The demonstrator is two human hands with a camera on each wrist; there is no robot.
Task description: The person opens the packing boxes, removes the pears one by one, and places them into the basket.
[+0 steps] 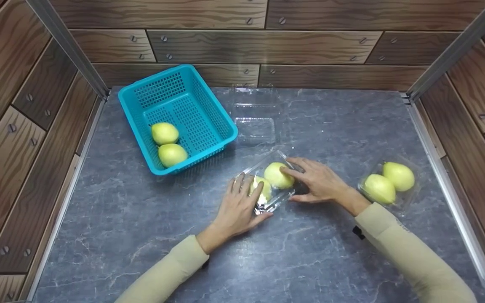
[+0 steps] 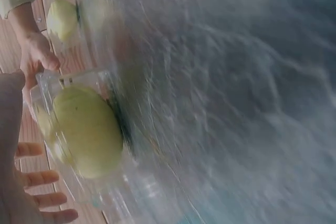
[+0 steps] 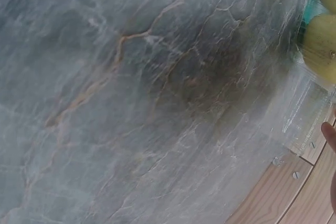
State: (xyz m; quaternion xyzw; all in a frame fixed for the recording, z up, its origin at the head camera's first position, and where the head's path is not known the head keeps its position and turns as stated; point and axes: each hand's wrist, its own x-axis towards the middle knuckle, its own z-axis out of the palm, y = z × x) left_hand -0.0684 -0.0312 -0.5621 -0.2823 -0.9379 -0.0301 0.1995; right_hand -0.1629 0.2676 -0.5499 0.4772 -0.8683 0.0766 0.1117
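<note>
A clear plastic clamshell box [image 1: 277, 201] holds two yellow-green pears [image 1: 279, 175] in the middle of the table. My left hand [image 1: 236, 206] lies along the box's left side, its fingers extended over the nearer pear [image 1: 263, 191]. In the left wrist view, those fingers [image 2: 42, 178] are straight and spread beside the box. From the right, my right hand [image 1: 319, 181] reaches to the box, thumb at its near corner and fingers spread at the far edge, the index finger overlapping a pear. The right wrist view shows only a fingertip [image 3: 329, 132] near the box.
A teal basket [image 1: 221, 141] at the back left holds two pears [image 1: 169, 145]. Behind the box lies another clear plastic container [image 1: 255, 118]. To the right, beside my right forearm, a clear container [image 1: 403, 201] holds two pears [image 1: 387, 182]. Wood-patterned walls [image 1: 263, 46] enclose the grey table.
</note>
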